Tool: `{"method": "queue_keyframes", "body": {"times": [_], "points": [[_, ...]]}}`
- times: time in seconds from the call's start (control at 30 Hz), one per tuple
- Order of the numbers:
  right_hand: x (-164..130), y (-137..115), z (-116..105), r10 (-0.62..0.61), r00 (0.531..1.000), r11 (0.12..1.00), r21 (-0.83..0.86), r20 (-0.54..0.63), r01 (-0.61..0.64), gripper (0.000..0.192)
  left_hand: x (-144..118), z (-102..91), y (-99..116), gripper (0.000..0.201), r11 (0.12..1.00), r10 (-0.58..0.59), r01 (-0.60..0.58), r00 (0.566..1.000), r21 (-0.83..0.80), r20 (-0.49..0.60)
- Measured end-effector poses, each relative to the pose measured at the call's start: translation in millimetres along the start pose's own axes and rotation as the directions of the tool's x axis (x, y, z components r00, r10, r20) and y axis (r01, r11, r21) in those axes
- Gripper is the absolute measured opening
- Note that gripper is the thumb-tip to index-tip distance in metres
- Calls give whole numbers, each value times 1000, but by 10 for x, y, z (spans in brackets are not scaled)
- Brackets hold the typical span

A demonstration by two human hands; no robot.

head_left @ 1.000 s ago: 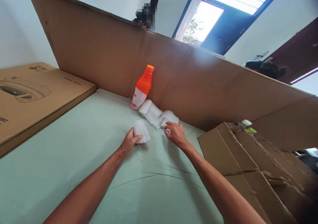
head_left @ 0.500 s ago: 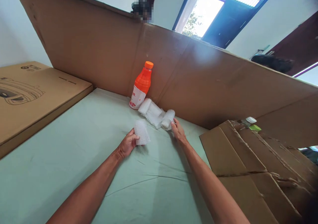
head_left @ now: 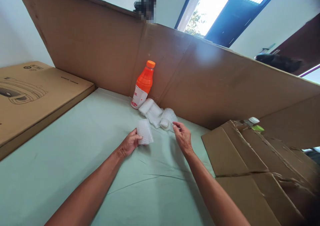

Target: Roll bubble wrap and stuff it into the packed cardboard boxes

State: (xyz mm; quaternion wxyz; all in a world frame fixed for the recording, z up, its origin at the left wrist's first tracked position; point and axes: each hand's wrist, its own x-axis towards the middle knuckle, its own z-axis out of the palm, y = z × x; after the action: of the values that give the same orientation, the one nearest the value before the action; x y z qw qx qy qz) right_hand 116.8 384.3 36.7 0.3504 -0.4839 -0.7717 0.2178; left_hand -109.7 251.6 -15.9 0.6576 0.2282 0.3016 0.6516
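The left hand has its grip clamped on a bubble-wrap piece; the right hand pinches a wrapped roll near the bottle.

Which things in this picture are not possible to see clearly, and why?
- Head view: what is inside the bubble-wrap packet in the left hand; the wrap hides it.
- Label text on the orange bottle: too small.
- Small white-capped bottle: mostly behind the torn cardboard.

small white bubble-wrap piece upright on green sheet, near a heap of bubble-wrap rolls
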Motion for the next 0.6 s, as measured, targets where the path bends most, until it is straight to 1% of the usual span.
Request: {"method": "queue_keyframes", "body": {"times": [0.1,0.17,0.23,0.3,0.37,0.43,0.53,0.6], "points": [[-288,-294,150,-34,990,995,99,134,21,46,-6,20,-19,55,1000,11,-12,999,8,34],[-446,-456,307,-44,973,980,198,227,-2,50,-18,34,-31,57,1000,11,-13,998,27,62],[-531,-559,449,-39,964,962,272,262,-35,53,-31,41,-37,61,999,8,-12,996,51,87],[-506,-596,534,-23,972,955,292,235,-48,52,-40,37,-37,66,998,3,-9,996,69,94],[-347,-572,550,7,982,954,293,189,-64,52,-42,23,-30,71,997,-11,5,997,77,79],[-76,-508,502,47,988,953,290,146,-88,55,-42,6,-20,74,997,-29,25,998,79,55],[370,-393,341,117,992,960,250,56,-127,61,-42,-7,-2,72,996,-45,43,999,74,29],[542,-345,197,156,988,967,203,3,-153,61,-40,-5,9,69,996,-52,51,998,72,22]]}}
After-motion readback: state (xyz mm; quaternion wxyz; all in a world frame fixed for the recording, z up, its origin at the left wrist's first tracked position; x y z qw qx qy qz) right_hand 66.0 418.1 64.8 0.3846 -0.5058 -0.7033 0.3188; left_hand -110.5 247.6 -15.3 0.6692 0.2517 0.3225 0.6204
